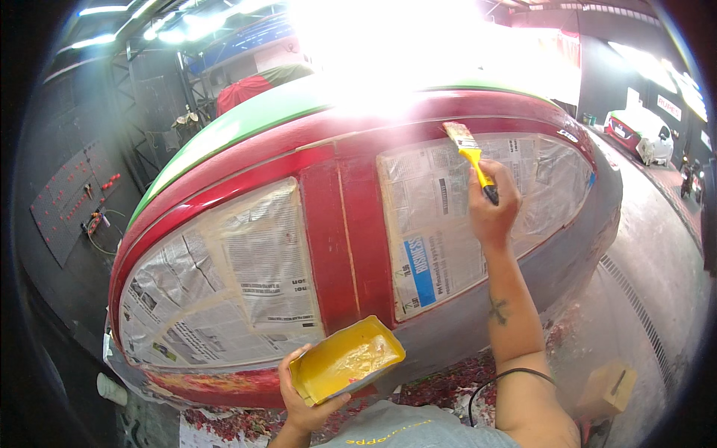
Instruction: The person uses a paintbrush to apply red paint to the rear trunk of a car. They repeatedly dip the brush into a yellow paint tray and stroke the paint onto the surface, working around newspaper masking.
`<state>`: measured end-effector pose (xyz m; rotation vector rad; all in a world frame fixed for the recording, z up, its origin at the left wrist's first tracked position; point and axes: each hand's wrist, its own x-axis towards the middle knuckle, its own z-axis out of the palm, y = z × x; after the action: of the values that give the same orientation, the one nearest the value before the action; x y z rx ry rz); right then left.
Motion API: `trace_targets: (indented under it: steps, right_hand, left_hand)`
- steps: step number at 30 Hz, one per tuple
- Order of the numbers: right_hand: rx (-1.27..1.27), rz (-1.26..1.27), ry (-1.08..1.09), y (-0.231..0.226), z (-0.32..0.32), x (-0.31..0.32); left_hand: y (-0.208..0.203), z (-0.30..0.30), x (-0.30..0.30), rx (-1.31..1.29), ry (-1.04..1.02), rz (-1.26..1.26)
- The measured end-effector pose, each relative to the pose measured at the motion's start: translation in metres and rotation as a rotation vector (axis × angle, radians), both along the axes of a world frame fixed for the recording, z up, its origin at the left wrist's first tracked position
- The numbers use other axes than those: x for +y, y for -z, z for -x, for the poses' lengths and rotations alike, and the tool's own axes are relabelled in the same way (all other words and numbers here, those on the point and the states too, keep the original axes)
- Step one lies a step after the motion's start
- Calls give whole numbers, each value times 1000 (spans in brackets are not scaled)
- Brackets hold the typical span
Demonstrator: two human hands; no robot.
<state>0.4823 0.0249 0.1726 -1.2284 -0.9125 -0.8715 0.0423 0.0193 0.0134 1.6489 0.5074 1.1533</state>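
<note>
My right hand [494, 201] is closed round the yellow and black handle of a paintbrush [470, 153]. The brush's bristles, stained reddish, meet the red strip of the car body [358, 224] just above a side window. My left hand [302, 388] grips the near left edge of an open rectangular container [347, 358], yellow inside, with a wet, shiny layer in it. The container is tilted and held low in front of me. Newspaper sheets [258, 254] and tape cover both side windows. The lower body panels look grey and bare of red paint.
Red paint flakes [463, 384] litter the floor below the car. A cardboard box [609, 388] stands at lower right, and a dark cable runs past my right arm. A white cup [111, 389] lies at lower left. Another car [641, 134] is parked far right.
</note>
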Motion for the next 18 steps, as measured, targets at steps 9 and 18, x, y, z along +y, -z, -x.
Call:
trace_targets:
  steps: [9, 18]
  right_hand:
    - [-247, 98, -224, 23, 15, 22]
    - [-150, 19, -59, -5, -58, -21]
  left_hand:
    - [-2, -37, -18, -11, -22, 45]
    - [0, -73, -35, -47, -38, 49]
